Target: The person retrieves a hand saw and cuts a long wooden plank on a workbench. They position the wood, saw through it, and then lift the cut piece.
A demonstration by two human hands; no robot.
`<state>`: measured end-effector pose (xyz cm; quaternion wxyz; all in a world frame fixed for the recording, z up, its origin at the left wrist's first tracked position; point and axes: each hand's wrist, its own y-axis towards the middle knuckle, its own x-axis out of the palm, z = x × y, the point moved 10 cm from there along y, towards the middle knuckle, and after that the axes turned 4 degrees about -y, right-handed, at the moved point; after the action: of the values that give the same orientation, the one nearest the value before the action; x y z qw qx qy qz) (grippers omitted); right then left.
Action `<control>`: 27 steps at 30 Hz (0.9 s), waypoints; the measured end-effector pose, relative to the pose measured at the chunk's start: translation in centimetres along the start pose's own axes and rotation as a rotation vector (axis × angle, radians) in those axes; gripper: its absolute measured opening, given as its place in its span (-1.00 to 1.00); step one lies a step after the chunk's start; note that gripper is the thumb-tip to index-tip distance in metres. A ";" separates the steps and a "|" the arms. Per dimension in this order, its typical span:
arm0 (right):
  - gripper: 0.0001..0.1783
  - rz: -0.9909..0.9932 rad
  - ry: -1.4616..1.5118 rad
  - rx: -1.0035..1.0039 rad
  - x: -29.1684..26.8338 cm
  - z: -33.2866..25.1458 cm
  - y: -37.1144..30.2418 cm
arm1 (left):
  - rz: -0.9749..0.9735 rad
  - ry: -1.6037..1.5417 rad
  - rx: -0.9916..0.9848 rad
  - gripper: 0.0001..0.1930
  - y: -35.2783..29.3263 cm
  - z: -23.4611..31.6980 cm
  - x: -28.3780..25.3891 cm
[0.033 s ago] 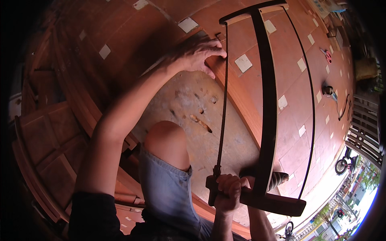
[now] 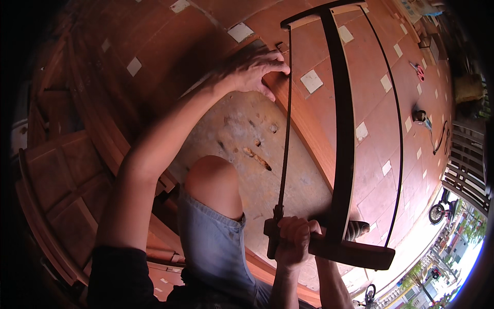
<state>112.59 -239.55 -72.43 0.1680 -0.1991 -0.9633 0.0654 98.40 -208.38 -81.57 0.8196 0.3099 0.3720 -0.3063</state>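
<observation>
A frame saw [image 2: 343, 129] with a dark wooden frame stretches from the top of the view down to the right of my knee. My right hand [image 2: 295, 238] is closed round its lower end, at the handle beside the blade. The thin toothed blade [image 2: 285, 170] crosses a long reddish wooden plank [image 2: 309, 138] close to my left fingertips. My left hand [image 2: 257, 73] spans the plank, thumb on the near side and curled fingers toward the far side. Beneath the plank is a worn, pitted work surface [image 2: 231, 129]; my bare knee [image 2: 212, 177] is over it.
Red floor tiles with small white insets [image 2: 311, 81] spread around. Red-handled scissors [image 2: 418, 72], a dark power tool [image 2: 421, 116] and a cord [image 2: 441, 139] lie at the right. Stacked wooden frames [image 2: 62, 175] stand at the left. A motorbike wheel [image 2: 437, 213] shows outside.
The saw's lower end and my right hand have moved slightly away from me, with the right end of the lower crosspiece tilting up a little. My left hand stays where it was.
</observation>
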 end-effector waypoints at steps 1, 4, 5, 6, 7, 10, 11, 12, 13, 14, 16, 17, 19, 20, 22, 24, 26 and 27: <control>-0.59 -0.001 0.028 -0.011 0.8 0.8 2.3 | -0.008 -0.027 0.001 -0.35 0.1 -0.1 0.3; -0.65 0.074 -0.003 0.034 2.9 3.4 9.5 | 0.015 -0.136 -0.016 -0.44 0.4 -0.5 0.6; -0.64 0.099 -0.039 0.054 3.4 3.6 10.4 | 0.058 -0.174 -0.044 -0.46 0.3 -0.9 0.2; -0.64 0.088 -0.039 0.050 3.6 3.6 11.0 | 0.101 -0.213 -0.071 -0.49 0.4 -1.2 -0.3; -0.64 0.078 -0.039 0.046 3.7 3.6 11.4 | 0.216 -0.391 -0.211 -0.49 0.4 -3.0 -0.7; -0.68 0.032 0.032 0.034 4.1 3.4 11.8 | 0.522 -0.583 -0.566 -0.47 -0.6 -7.3 1.4; -0.71 0.021 0.050 0.030 4.1 3.3 12.0 | 0.592 -0.394 -0.631 -0.46 -0.9 -7.7 1.6; -0.74 0.020 0.064 0.033 4.0 3.3 11.6 | 0.648 -0.211 -0.698 -0.44 -1.4 -7.4 1.4; -0.74 0.058 0.050 0.073 3.7 3.4 11.1 | 0.737 -0.141 -0.635 -0.55 -1.1 -7.1 0.4; -0.73 0.100 0.032 0.118 3.4 3.2 10.3 | 0.672 -0.158 -0.679 -0.59 -1.1 -7.5 1.3; -0.66 0.110 -0.008 0.119 3.6 2.0 8.5 | 0.561 -0.174 -0.750 -0.67 -0.7 -9.0 1.7; -0.64 0.073 -0.006 0.103 3.1 1.5 6.6 | 0.605 -0.021 -0.735 -0.70 -0.8 -8.1 0.9; -0.61 0.049 0.011 0.100 2.0 -0.5 1.8 | 0.614 -0.115 -0.726 -0.71 -0.9 -8.1 1.2; -0.61 0.029 -0.031 0.063 1.4 -1.6 -0.6 | 0.621 -0.158 -0.723 -0.71 -1.0 -8.3 1.3; -0.63 0.048 -0.048 0.078 -0.4 -2.8 -4.7 | 0.602 -0.121 -0.771 -0.75 -1.4 -8.6 1.2; -0.63 0.064 -0.065 0.068 -0.4 -3.3 -5.3 | 0.643 -0.154 -0.759 -0.78 -1.3 -8.4 1.1; -0.62 0.020 -0.050 0.042 0.2 -1.8 -1.9 | 0.746 -0.248 -0.692 -0.80 -1.4 -7.8 0.8; -0.63 0.027 -0.024 0.035 0.9 -0.5 1.0 | 0.757 -0.260 -0.684 -0.80 -1.2 -7.7 0.9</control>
<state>112.34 -238.29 -71.87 0.1590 -0.2082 -0.9612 0.0868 94.76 -203.77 -86.71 0.9666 0.0970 0.2080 0.1144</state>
